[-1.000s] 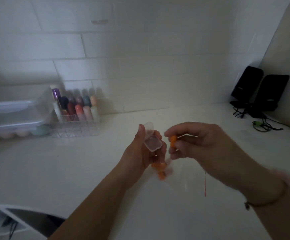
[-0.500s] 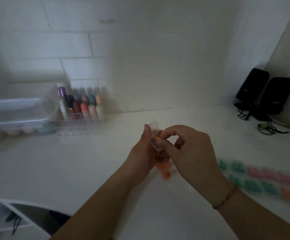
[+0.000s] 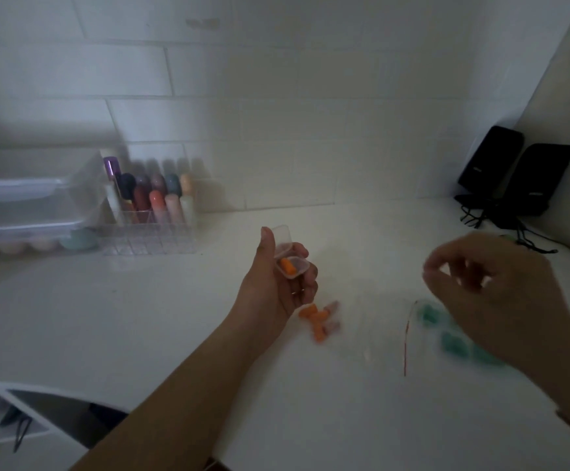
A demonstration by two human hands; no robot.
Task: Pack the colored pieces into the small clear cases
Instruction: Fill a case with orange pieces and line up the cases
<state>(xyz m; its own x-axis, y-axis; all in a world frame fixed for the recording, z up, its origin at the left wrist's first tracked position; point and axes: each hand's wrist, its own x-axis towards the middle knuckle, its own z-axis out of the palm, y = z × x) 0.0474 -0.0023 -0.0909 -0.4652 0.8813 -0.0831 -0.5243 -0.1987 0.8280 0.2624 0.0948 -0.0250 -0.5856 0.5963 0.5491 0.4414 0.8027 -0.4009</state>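
Fingers (image 3: 302, 266) of the left hand (image 3: 277, 283) curl round the small clear case (image 3: 292, 265), lid up, one orange piece (image 3: 287, 265) inside. Right hand (image 3: 491, 294) is blurred; can't tell its grip. Loose orange pieces (image 3: 319, 317) lie on the counter (image 3: 141, 317) just below the case. Keep the case level, feed one piece at a time.

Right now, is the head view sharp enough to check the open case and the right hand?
Head view: dim and soft throughout. The left hand and its small clear case with one orange piece read fairly clearly; the right hand is motion-smeared, grip unreadable; loose orange pieces and teal pieces are blurred; wide-angle distortion bends the wall tiles.
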